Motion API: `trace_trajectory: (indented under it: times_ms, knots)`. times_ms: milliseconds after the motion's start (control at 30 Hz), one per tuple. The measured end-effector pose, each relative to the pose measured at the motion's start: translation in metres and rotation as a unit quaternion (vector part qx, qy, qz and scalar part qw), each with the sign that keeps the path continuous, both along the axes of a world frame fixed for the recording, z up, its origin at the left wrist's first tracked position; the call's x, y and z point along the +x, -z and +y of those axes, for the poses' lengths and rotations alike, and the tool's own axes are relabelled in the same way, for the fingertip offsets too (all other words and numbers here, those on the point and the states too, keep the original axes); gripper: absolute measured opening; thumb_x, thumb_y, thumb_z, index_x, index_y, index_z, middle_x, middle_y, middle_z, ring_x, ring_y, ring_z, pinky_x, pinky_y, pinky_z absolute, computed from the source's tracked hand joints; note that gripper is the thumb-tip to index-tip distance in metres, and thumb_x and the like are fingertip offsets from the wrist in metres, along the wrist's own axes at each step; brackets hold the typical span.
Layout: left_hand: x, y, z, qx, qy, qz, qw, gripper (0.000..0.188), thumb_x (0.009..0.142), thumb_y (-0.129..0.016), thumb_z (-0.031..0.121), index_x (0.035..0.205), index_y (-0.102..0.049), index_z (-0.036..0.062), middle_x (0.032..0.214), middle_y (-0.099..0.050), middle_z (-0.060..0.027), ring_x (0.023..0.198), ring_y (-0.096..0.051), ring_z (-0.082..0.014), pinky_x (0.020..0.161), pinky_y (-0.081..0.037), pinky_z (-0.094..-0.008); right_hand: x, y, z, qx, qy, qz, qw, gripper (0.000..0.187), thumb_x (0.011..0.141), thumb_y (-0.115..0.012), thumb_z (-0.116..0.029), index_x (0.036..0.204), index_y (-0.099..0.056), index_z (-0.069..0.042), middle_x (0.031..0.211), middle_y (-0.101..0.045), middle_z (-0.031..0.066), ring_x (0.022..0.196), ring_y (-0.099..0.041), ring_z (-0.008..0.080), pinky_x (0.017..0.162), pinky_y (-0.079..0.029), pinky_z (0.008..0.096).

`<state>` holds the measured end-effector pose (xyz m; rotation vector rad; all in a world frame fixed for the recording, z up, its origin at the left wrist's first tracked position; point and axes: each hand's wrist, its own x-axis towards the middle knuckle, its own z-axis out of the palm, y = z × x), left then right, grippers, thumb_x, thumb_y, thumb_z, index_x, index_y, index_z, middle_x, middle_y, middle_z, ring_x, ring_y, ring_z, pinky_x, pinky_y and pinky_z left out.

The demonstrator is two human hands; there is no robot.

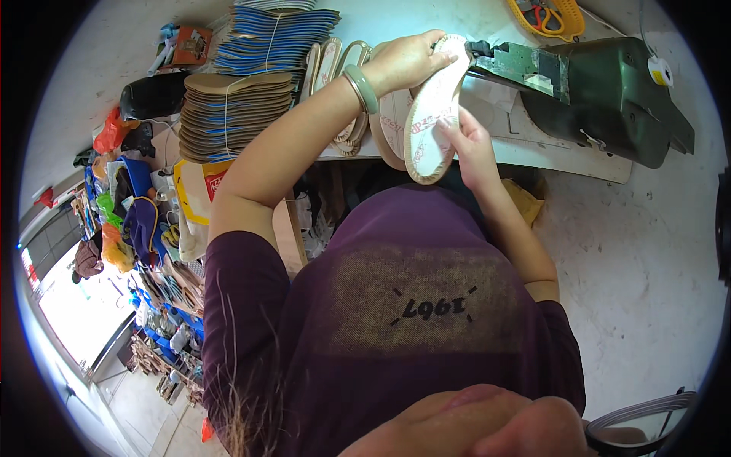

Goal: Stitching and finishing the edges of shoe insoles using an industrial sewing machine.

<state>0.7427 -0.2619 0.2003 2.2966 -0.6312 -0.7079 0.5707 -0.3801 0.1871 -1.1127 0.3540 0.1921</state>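
A pale insole (435, 107) with red print and a pleated, stitched-looking rim is held slanting over the front edge of the white table (560, 145). Its far end meets the narrow working arm of a dark green machine (609, 91). My left hand (407, 62), below a jade bangle (361, 89), grips that far end with the thumb on the face. Lower down, my right hand (474, 148) pinches the right edge, thumb on top. Some fingers of both hands are hidden behind the insole. Another insole (392, 122) lies partly covered behind it.
To the left stand tied stacks of brown insole boards (236, 118) and blue-edged boards (270, 42). Several rimmed insoles (329, 59) lie beside them. A yellow basket (567, 30) with scissors sits at the far right. Bags and cloths crowd the left side.
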Motion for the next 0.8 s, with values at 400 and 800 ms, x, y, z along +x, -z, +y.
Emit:
trace_trajectory:
  times_ms: [400, 800]
  knots:
    - [0.024, 0.006, -0.019, -0.008, -0.050, -0.113, 0.992, 0.060, 0.090, -0.057, 0.045, 0.126, -0.050, -0.0026, 0.100, -0.068, -0.0233, 0.094, -0.067, -0.0368, 0.083, -0.052, -0.0425, 0.017, 0.007, -0.034, 0.034, 0.066, 0.004, 0.997, 0.026, 0.095, -0.058, -0.013, 0.116, -0.059, 0.003, 0.103, -0.067, 0.0057, 0.089, -0.063, 0.0081, 0.080, -0.049, 0.0221]
    - [0.056, 0.047, -0.018, -0.102, -0.128, -0.201, 0.966, 0.038, 0.090, -0.058, 0.032, 0.105, -0.061, -0.0030, 0.096, -0.066, -0.0259, 0.090, -0.064, -0.0426, 0.079, -0.051, -0.0461, 0.044, 0.014, -0.028, 0.016, 0.114, -0.018, 0.993, 0.031, 0.096, -0.057, -0.014, 0.121, -0.058, 0.004, 0.108, -0.066, 0.0060, 0.097, -0.061, 0.0086, 0.085, -0.047, 0.0228]
